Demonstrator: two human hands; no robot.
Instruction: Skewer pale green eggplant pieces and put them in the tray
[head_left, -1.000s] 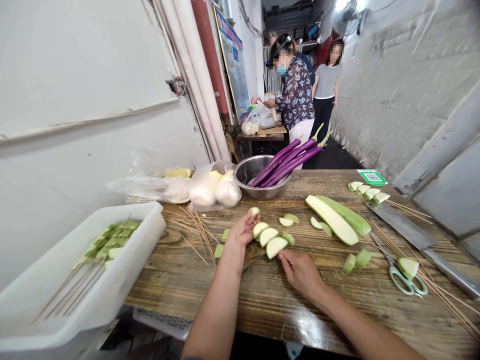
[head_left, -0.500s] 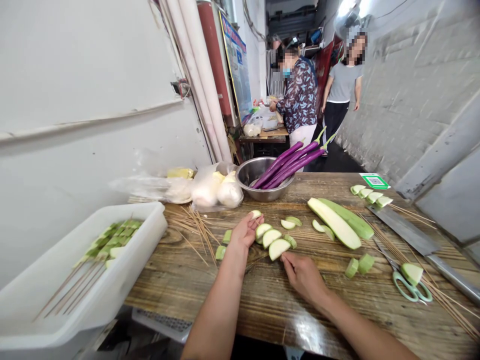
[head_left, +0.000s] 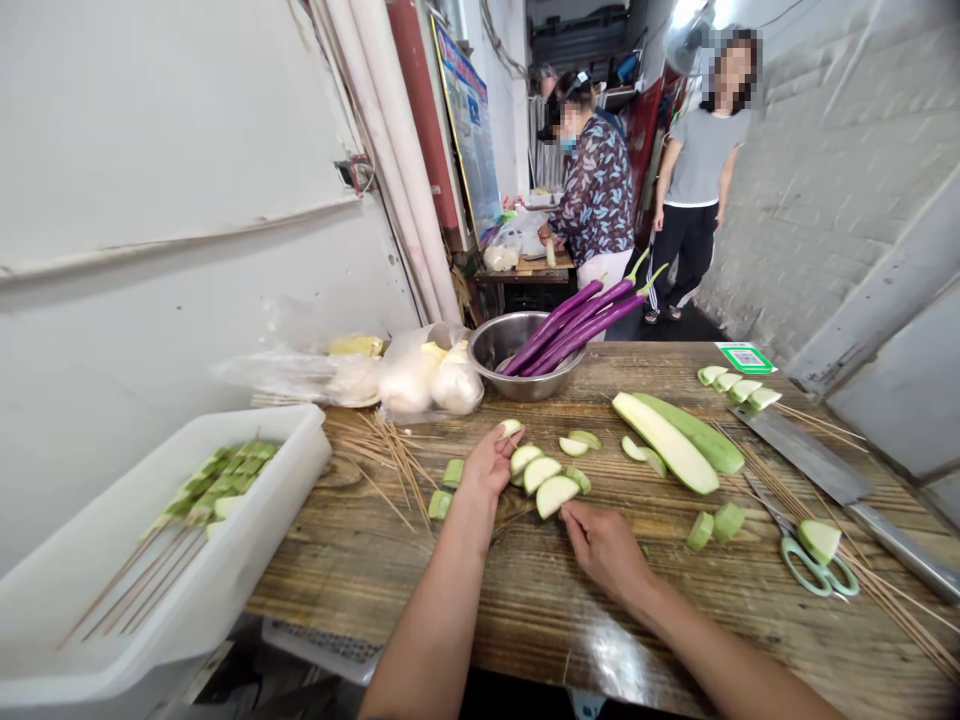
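My left hand (head_left: 486, 462) is closed, with a pale half-round zucchini slice (head_left: 511, 428) pinched at its fingertips. Several more half-round slices (head_left: 556, 496) line up between my hands, slightly overlapping, on a skewer whose stick is mostly hidden. At the near end of that row my right hand (head_left: 606, 540) is closed in a pinch. Loose slices (head_left: 574, 446) lie just beyond, and green-skinned pieces (head_left: 440, 503) rest left of my left wrist. A halved zucchini (head_left: 667, 445) lies to the right, one half cut side up.
A white bin (head_left: 300, 440) at left holds finished skewers. Bare sticks (head_left: 401, 450), bagged food (head_left: 431, 375) and a steel bowl (head_left: 525, 390) of eggplants (head_left: 577, 330) stand behind. At right lie a cleaver (head_left: 806, 455), scissors (head_left: 817, 575) and skewered slices (head_left: 739, 387). Two people stand beyond the table.
My hands and the slices hold nearly the same pose. In the background, the person in the grey top has walked closer and to the right.
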